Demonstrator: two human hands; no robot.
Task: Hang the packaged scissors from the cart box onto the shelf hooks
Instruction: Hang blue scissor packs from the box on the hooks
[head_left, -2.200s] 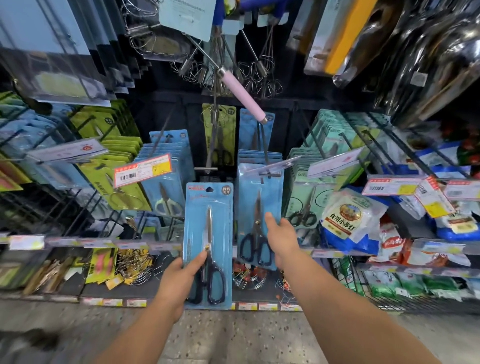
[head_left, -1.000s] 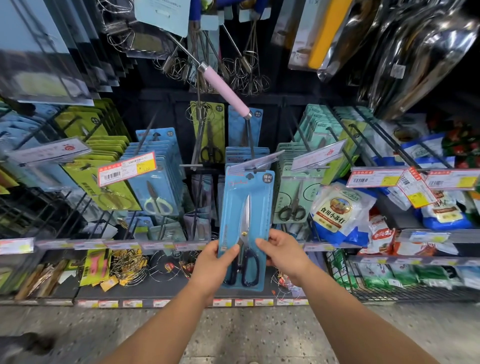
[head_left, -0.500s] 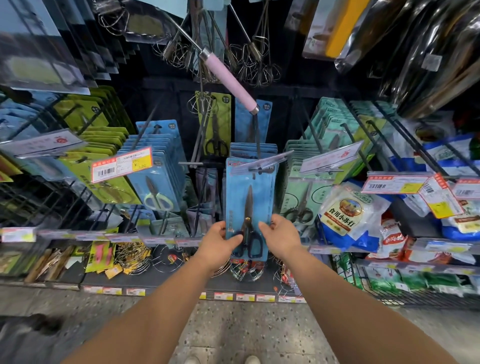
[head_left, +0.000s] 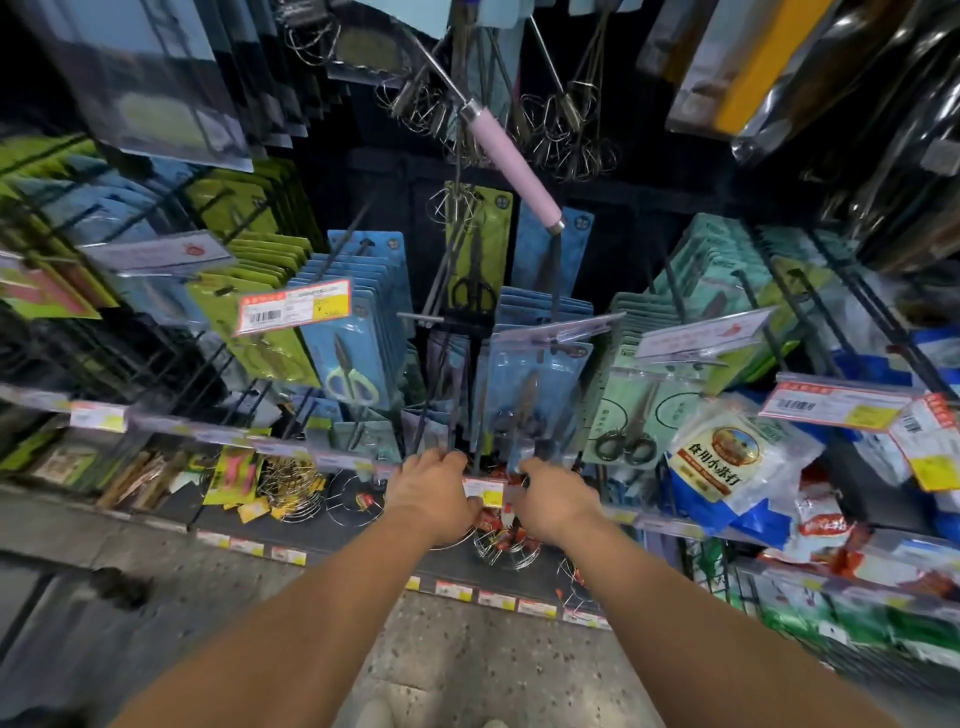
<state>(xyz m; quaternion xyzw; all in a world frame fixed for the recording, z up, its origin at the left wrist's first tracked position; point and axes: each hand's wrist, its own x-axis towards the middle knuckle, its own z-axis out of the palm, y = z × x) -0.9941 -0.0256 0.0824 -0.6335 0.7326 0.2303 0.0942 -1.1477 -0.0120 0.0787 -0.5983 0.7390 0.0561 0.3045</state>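
A blue packaged scissors (head_left: 530, 395) hangs at the front of the centre shelf hook (head_left: 558, 345), under a clear price flap. Its lower edge is blurred. My right hand (head_left: 558, 496) has its fingers closed on the pack's lower right corner. My left hand (head_left: 431, 493) has curled fingers at the lower left corner, and blur hides whether they grip it. More blue packs (head_left: 543, 306) fill the same hook behind it. The cart box is out of view.
Blue packs with green-handled scissors (head_left: 353, 358) hang to the left and mint packs (head_left: 631, 415) to the right. A pink-handled whisk (head_left: 511, 166) hangs down overhead. Food bags (head_left: 727, 462) sit lower right. Wire goods (head_left: 498, 540) lie on the bottom shelf below my hands.
My left hand carried the pack from the left to the centre hook, the right hand joined it, and the pack went onto the hook. Both hands have slid down to its bottom edge.
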